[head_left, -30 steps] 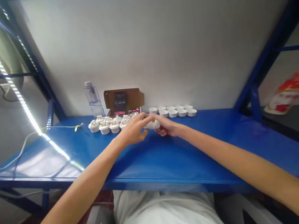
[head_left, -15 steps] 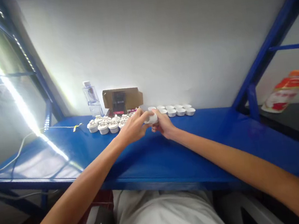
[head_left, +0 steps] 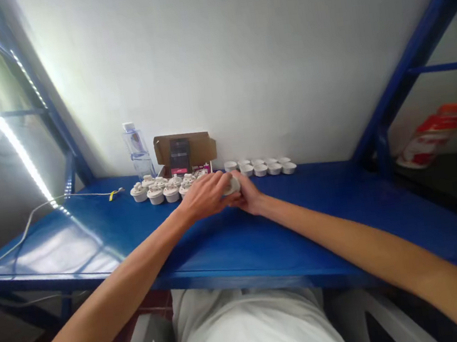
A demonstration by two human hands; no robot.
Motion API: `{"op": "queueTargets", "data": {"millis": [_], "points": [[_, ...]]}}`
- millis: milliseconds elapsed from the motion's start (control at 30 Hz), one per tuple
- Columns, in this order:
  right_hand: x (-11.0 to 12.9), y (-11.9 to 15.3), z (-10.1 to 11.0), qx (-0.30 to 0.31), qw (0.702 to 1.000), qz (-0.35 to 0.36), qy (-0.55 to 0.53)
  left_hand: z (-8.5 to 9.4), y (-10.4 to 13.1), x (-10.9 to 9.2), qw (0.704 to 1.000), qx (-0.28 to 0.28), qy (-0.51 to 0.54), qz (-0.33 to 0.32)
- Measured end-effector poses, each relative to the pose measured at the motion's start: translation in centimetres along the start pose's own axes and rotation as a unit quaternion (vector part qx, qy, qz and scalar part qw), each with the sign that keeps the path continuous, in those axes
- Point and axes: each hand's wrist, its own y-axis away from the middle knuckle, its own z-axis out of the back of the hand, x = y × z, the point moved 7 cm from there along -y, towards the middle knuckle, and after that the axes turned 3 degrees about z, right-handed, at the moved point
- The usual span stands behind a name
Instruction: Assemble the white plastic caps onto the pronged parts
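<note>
A small white round cup [head_left: 233, 186] is between my two hands, above the middle of the blue table [head_left: 238, 242]. My left hand [head_left: 208, 194] closes over it from the left, fingers curled across its top. From the right, my right hand [head_left: 250, 193] wraps the cup's other side. The fingers cover much of it, so its details are hidden. Just left of my left hand stand several white cups with knobbed tops [head_left: 156, 194]. Behind my right hand, several open white cups [head_left: 274, 169] stand in rows.
At the back left are a clear bottle [head_left: 138, 152] and an open cardboard box [head_left: 201, 147] with a dark packet inside. A white cable [head_left: 32, 216] with a yellow tag crosses the left side. Blue frame posts [head_left: 383, 150] rise at both ends; a red-and-white container [head_left: 423, 145] stands beyond the right one.
My left hand has turned further over the cup, its fingers now covering more of it. The cup's angle has changed. My view has shifted slightly.
</note>
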Motion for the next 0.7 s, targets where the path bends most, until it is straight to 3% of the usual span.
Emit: {"op": "queueTargets", "data": {"millis": [100,200,300,367,433,500,600,633,700], "points": [[-0.5,0.1,-0.5,0.014,1.000,-0.013,0.003,-0.1,-0.2,0.5,0.998,0.011,0.017,0.056],[-0.3,0.1,-0.9,0.011,1.000,0.019,-0.005,0.2,-0.1,1.6,0.986,0.002,0.058,0.155],[1.4,0.3,-0.9,-0.011,0.992,0.120,0.030,0.8,0.2,3.4,0.958,-0.059,0.130,0.248],[3.3,0.9,-1.1,-0.010,0.970,0.219,0.106,1.0,0.6,4.9,0.929,-0.107,0.195,0.296],[5.1,1.9,-1.8,0.015,0.917,0.327,0.227,0.6,1.0,6.4,0.899,-0.130,0.255,0.332],[6.1,2.9,-2.4,0.038,0.832,0.408,0.374,0.0,1.2,7.3,0.885,-0.126,0.289,0.343],[5.8,3.1,-2.3,0.048,0.706,0.449,0.546,-0.5,1.2,7.4,0.888,-0.112,0.292,0.338],[5.7,2.9,-1.9,0.044,0.681,0.455,0.572,-0.4,1.2,7.3,0.890,-0.114,0.286,0.336],[5.4,2.3,-0.9,0.034,0.660,0.469,0.586,0.0,1.2,6.9,0.897,-0.129,0.270,0.325]]}}
